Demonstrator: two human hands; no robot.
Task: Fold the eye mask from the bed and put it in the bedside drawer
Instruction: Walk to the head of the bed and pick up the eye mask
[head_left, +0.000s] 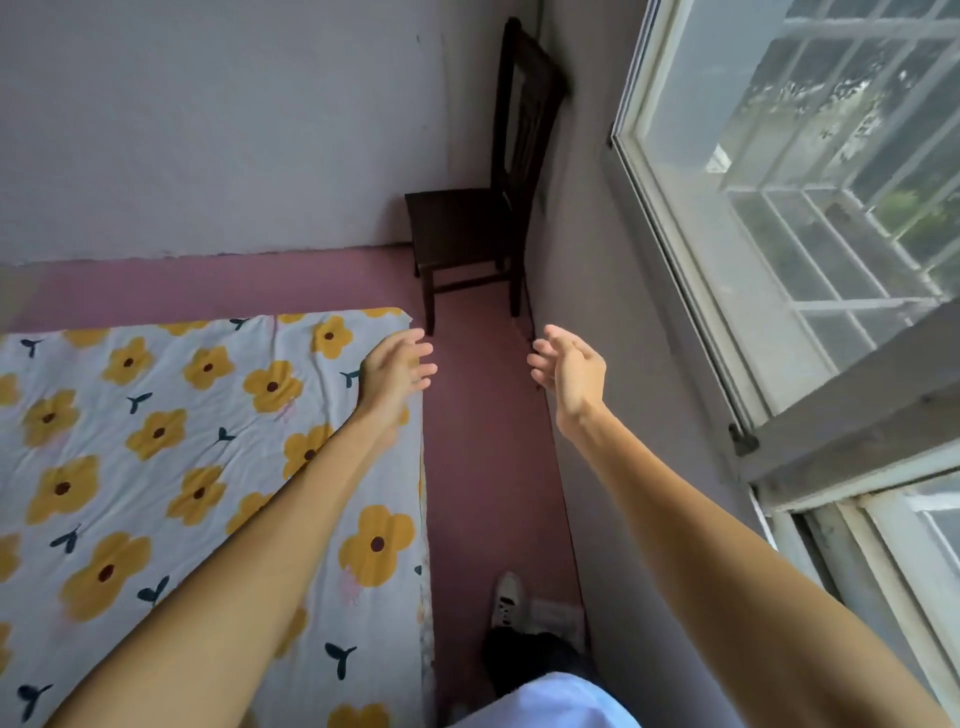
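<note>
Both my arms reach forward at chest height. My left hand (397, 366) hovers over the far right corner of the bed (171, 467), fingers spread and holding nothing. My right hand (569, 366) is held out over the narrow strip of floor beside the bed, fingers loosely apart, also holding nothing. The bed has a white sheet printed with yellow flowers. No eye mask and no bedside drawer appear anywhere in the head view.
A dark wooden chair (467, 223) stands in the corner ahead, at the end of a narrow pink floor aisle (488, 467) between bed and wall. A window (810, 208) lines the right wall. My shoe (506, 600) is on the floor below.
</note>
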